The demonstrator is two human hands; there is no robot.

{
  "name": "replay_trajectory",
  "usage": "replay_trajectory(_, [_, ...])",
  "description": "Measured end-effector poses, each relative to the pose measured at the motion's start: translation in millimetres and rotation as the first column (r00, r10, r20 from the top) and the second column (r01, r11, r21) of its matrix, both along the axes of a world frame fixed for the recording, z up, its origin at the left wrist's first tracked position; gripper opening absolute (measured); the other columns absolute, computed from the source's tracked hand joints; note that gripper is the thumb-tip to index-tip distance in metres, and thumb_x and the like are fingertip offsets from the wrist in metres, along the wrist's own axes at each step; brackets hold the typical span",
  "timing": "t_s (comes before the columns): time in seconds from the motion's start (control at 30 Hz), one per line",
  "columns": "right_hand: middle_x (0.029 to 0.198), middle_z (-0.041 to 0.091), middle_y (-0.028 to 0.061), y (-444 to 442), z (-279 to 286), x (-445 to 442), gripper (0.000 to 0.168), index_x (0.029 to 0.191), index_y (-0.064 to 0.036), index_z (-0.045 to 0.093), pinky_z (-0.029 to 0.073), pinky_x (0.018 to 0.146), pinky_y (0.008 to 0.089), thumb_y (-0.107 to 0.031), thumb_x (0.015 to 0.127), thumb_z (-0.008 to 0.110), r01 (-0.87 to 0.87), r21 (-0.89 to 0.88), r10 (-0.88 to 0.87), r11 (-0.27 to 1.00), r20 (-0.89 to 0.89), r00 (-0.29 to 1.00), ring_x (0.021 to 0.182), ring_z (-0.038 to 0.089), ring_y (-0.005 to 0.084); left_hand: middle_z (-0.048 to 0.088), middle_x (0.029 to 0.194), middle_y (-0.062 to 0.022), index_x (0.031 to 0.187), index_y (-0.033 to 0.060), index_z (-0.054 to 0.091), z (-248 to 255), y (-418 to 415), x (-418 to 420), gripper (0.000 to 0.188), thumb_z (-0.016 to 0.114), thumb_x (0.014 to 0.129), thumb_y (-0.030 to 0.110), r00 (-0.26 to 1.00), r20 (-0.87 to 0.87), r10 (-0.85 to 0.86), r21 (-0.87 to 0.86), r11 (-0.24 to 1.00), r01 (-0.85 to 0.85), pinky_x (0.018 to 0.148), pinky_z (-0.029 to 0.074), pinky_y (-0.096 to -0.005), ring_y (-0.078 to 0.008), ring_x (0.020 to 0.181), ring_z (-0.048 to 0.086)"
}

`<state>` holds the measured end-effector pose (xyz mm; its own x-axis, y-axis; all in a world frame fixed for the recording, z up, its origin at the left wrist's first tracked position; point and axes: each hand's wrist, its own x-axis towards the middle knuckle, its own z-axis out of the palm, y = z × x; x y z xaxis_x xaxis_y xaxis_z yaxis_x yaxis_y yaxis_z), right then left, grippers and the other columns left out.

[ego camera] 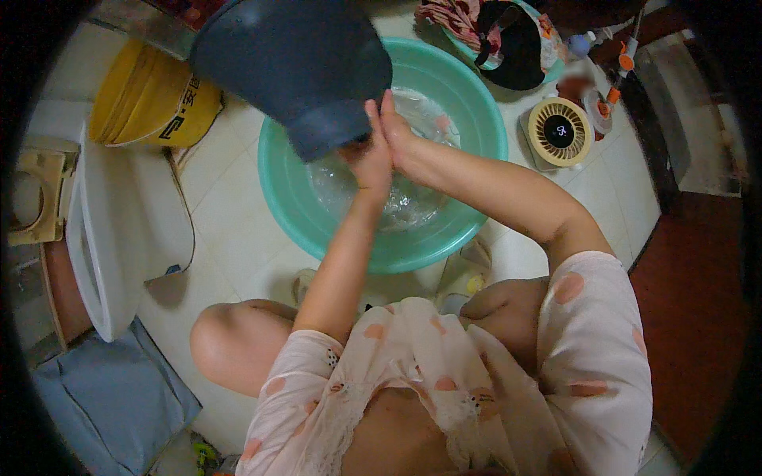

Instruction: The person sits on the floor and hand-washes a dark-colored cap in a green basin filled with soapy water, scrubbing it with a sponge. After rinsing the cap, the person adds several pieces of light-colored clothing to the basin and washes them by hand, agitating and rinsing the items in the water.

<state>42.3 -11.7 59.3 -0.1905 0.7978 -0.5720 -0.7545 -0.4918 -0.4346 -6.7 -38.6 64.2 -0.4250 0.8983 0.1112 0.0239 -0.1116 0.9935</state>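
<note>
A dark blue-grey item, smooth and perhaps a garment, hangs over the upper left of a round green plastic basin on the floor. My left hand is at its lower edge, with some fingers hidden beneath or behind it. Against it, palm side inward, rests my right hand, fingers pointing up beside the item's right edge; whether it grips anything does not show. Both hands are over the basin, which holds rippling, shiny water. A small pinkish patch shows in the water near its right side.
A yellow bucket stands left. A second basin holds clothes at upper right, near a cream round fan. A white ceramic fixture is at left, above a folded grey-blue sheet. My bent knees flank the near side.
</note>
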Motion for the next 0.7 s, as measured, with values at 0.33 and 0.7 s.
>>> replay_trajectory(0.33, [0.103,0.056,0.0132,19.1,-70.9,12.9,0.055,0.104,-0.001,0.054,0.040,0.081,0.0399,-0.048,0.086,0.031,-0.054,0.044,0.048,0.998,0.128,0.991,0.096,0.052,0.0259,0.052,0.109,-0.0123,0.110,0.0071,0.048,-56.4,9.3,-16.0,0.039,0.052,0.078,0.029,0.469,-0.875,0.121,0.272,0.924,0.269,0.088,0.037,-0.0344,-0.0250,0.104,0.048])
replay_trajectory(0.7, [0.076,0.058,0.0235,70.5,-42.9,36.5,0.052,0.079,0.001,0.062,0.043,0.066,0.0426,-0.043,0.087,0.034,-0.513,0.177,-0.359,0.840,0.890,-0.281,0.072,0.055,0.0399,0.044,0.115,-0.0106,0.120,0.0053,0.034,34.0,-3.0,-13.9,0.057,0.066,0.073,0.013,0.731,0.683,-0.009,0.107,0.990,-0.088,0.087,0.040,-0.0391,-0.0221,0.104,0.045])
